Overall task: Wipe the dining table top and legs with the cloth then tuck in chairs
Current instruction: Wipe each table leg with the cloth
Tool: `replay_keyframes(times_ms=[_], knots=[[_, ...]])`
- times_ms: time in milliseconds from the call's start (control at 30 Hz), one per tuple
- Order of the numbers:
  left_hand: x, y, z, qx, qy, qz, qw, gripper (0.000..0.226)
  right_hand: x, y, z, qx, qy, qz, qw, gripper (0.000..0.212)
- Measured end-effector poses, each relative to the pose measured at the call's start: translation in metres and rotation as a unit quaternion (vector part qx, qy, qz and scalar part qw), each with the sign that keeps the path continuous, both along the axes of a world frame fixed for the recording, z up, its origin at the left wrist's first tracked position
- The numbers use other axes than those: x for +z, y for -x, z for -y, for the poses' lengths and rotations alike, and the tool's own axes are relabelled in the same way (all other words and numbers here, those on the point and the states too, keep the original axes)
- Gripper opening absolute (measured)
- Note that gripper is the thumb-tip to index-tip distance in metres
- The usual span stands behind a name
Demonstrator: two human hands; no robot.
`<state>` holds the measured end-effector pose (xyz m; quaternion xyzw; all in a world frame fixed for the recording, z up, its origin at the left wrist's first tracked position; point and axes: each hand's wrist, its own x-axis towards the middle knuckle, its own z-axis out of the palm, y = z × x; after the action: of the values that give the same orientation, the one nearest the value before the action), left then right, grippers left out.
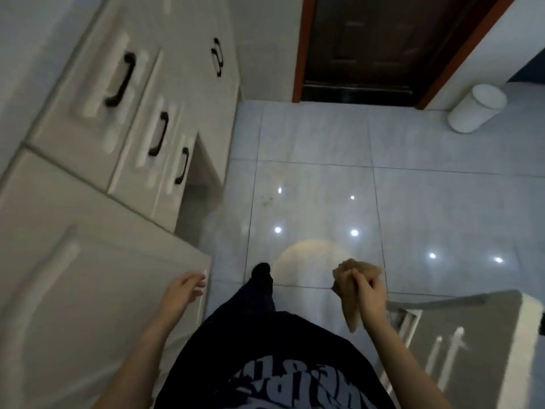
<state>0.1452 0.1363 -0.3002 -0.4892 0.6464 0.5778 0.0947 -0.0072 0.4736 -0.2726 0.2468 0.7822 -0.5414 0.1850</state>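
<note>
The right hand [370, 293] is clenched around a tan cloth [352, 274]. The cloth is bunched above the fingers, and a loose end hangs down below the hand. It is held in the air above the floor [324, 187] and touches no surface.

The left hand [182, 290] is released, with the fingers extended and relaxed and nothing in them. It lies beside the near corner of a white cabinet [88, 276]. Whether the fingertips touch the cabinet cannot be told.

Beyond the cabinet stands a row of white drawers [88, 113], each fitted with a black handle [121, 79]. The image is blurred in this area.

The floor is laid with pale glossy tiles that reflect several points of light. One dark shoe [261, 271] is set forward on the tiles between the two hands.

A dark wooden door [383, 45] with a reddish frame closes the far end of the floor. A white cylindrical bin [476, 109] stands to the right of the door, near the wall.

A grey mat [460, 343] with a white border lies on the floor below the right hand. It carries white marks that cannot be read as writing.

The person wears a dark shirt [280, 364] printed with pale lettering. The lettering is cut off by the frame edge and cannot be read.
</note>
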Motion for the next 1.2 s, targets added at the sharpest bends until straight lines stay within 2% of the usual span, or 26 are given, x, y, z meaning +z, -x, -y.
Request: replay_keyframes(times_ms=[233, 367, 533, 733, 933, 1067, 1200], knots=[[0.017, 0.199, 0.069, -0.164, 0.010, -0.015, 0.986, 0.022, 0.001, 0.045, 0.002, -0.128, -0.034, 0.014, 0.991, 0.019], [0.021, 0.281, 0.056, -0.247, -0.004, -0.016, 0.969, 0.019, -0.002, 0.068, -0.002, -0.201, -0.050, 0.021, 0.978, 0.015], [0.003, 0.380, 0.027, -0.317, -0.013, 0.008, 0.948, 0.021, -0.013, 0.124, -0.014, -0.300, -0.015, 0.026, 0.954, 0.022], [-0.001, 0.489, -0.009, -0.337, -0.008, 0.027, 0.941, 0.019, -0.022, 0.233, -0.043, -0.345, 0.015, 0.030, 0.938, 0.021], [-0.001, 0.588, -0.028, -0.337, 0.004, 0.035, 0.941, 0.022, 0.011, 0.358, -0.081, -0.365, 0.041, 0.003, 0.930, 0.012], [-0.008, 0.663, -0.050, -0.371, 0.021, 0.052, 0.927, 0.021, 0.005, 0.426, -0.113, -0.380, 0.013, 0.001, 0.925, 0.015], [-0.015, 0.761, -0.095, -0.418, 0.026, 0.043, 0.907, 0.020, -0.011, 0.480, -0.145, -0.429, 0.016, 0.015, 0.903, 0.016]])
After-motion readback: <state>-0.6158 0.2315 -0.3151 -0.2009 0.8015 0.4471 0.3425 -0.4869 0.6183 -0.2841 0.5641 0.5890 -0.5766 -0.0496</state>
